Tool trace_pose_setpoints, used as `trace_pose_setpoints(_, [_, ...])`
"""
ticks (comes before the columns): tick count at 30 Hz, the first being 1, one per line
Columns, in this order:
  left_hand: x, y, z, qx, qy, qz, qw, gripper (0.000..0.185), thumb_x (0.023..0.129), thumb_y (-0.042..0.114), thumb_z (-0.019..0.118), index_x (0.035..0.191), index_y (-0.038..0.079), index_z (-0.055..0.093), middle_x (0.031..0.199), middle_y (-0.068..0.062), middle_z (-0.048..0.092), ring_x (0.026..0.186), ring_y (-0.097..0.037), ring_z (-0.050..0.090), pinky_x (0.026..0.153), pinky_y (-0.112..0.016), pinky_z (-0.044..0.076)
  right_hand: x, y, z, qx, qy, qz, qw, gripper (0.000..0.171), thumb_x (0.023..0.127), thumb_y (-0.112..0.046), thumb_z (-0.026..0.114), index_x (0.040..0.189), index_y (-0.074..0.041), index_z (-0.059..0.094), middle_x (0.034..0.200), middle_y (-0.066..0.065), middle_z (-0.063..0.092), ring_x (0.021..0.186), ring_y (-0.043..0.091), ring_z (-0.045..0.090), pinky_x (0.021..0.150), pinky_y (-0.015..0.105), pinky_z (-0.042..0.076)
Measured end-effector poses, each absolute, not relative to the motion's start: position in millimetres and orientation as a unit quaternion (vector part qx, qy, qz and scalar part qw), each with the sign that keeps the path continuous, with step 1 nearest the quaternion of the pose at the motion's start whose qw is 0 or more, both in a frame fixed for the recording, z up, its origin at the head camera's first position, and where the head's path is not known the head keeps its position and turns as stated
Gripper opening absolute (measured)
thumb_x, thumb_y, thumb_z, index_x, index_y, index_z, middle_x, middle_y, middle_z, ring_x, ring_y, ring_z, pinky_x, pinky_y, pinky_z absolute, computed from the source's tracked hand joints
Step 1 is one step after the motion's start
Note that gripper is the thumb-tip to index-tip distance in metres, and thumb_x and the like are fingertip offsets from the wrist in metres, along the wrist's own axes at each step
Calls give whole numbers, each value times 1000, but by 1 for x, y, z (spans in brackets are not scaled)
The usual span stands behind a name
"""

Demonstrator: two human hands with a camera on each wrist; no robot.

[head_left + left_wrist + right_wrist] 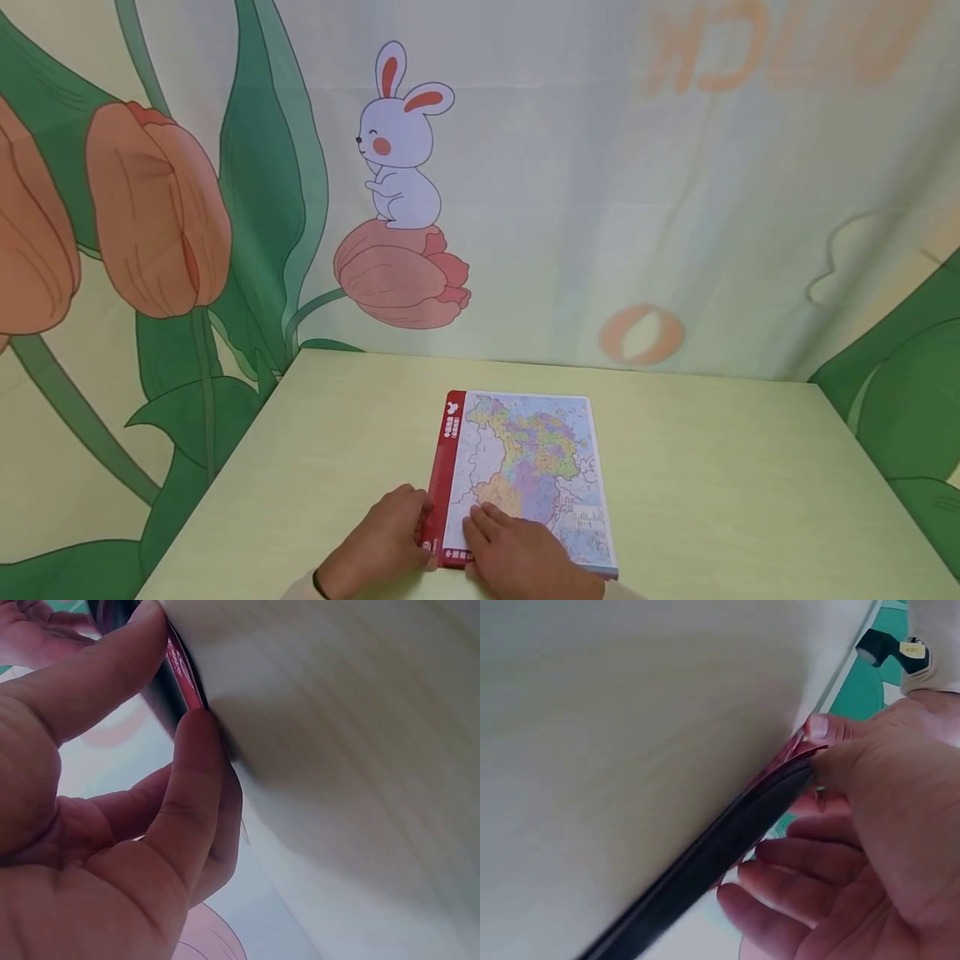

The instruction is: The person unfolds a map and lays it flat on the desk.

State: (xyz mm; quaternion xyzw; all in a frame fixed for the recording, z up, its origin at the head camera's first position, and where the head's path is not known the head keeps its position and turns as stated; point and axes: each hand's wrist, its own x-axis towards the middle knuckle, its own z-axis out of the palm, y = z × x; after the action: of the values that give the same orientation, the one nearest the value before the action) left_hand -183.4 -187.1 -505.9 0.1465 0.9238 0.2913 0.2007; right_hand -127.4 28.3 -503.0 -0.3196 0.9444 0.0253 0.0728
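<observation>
1. Map board [525,475], flat and rectangular with a red strip down its left edge, lies on the pale green desk [750,467], near the desk's front edge and roughly in its middle
2. Left hand [386,542] sits at the near left corner of the map board, fingertips against the red strip; in the left wrist view the thumb and a finger [191,787] pinch the board's thin red edge [184,671], so this hand is clamped on the map board
3. Right hand [525,554] lies over the near end of the map board, just right of the red strip, fingers spread loosely on the printed surface; in the right wrist view its thumb [832,727] presses the dark edge of the board [727,840] while the other fingers curl beneath it, so it grips the map board too
4. Both hands are just beside each other, apart but close, at the map board's near left corner
5. Behind the map board hangs a backdrop [675,167] printed with a white rabbit [401,150] sitting on a pink tulip [401,279], with larger orange tulips [157,208] and green leaves further left
</observation>
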Motion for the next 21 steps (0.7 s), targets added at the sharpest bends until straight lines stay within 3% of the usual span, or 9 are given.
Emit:
trace_pose_setpoints(5, [-182,-187,-506,149,922,294,204,55,75,14,96,120,4,66,95,-2,57,89,-18,53,79,-35,52,-122,37,-500,-330,942,23,49,56,109,-51,51,152,-15,55,156,-2,58,147,16,53,105,34,56])
trace_pose_setpoints(12, [-182,-186,-506,151,927,276,202,55,75,15,97,119,5,67,96,-2,57,89,-18,53,81,-37,51,-115,54,-497,-373,927,26,22,91,98,-79,40,156,-10,50,159,3,55,148,20,53,105,35,57])
trace_pose_setpoints(21, [-185,-184,-505,137,926,279,215,53,75,11,96,119,5,67,95,-2,57,90,-19,53,82,-38,53,-114,79,-501,-429,895,77,-100,92,101,-79,33,151,-4,54,152,10,61,140,22,61,101,29,58])
